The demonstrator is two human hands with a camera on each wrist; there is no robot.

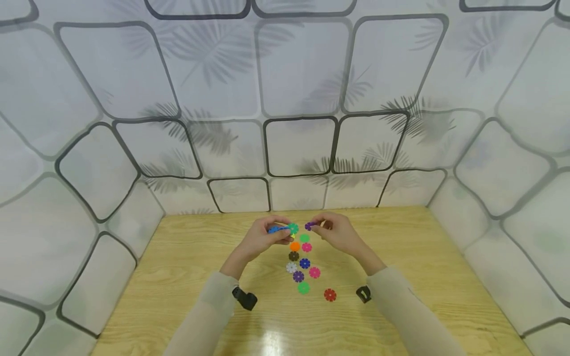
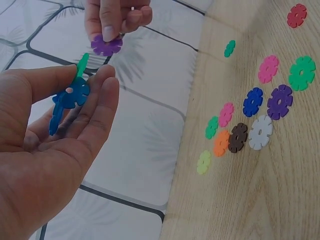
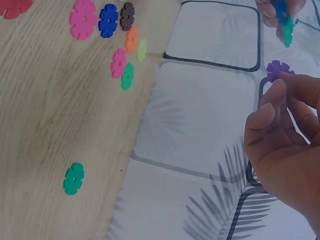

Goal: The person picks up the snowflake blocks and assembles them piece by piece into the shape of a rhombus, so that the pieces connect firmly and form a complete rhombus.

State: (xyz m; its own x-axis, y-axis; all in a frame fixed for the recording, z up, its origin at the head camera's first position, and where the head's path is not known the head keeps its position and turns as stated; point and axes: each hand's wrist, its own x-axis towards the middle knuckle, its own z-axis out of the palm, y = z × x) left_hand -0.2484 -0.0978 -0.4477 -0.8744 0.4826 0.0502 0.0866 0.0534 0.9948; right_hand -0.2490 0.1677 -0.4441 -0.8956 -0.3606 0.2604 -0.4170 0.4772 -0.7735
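Note:
My left hand (image 1: 261, 236) holds a small cluster of notched plastic flower discs. In the left wrist view, blue discs (image 2: 77, 95) are joined at angles, and a green disc (image 2: 83, 64) sticks up from them near the thumb and fingertips. To its right, my right hand (image 1: 342, 232) pinches a purple disc (image 3: 278, 70) by its edge between thumb and finger. A short gap separates the purple disc from the cluster. Both hands are raised above the far part of the table. Fingers partly cover the blue discs in the head view.
Loose discs lie on the wooden table (image 1: 178, 277) below the hands, among them orange (image 2: 221, 143), brown (image 1: 294, 256), white (image 2: 260, 132), dark blue (image 1: 305, 263) and pink (image 1: 314, 272). A red disc (image 1: 330, 295) lies nearer. One green disc (image 3: 73, 178) sits apart. Patterned walls (image 1: 298, 148) enclose the table.

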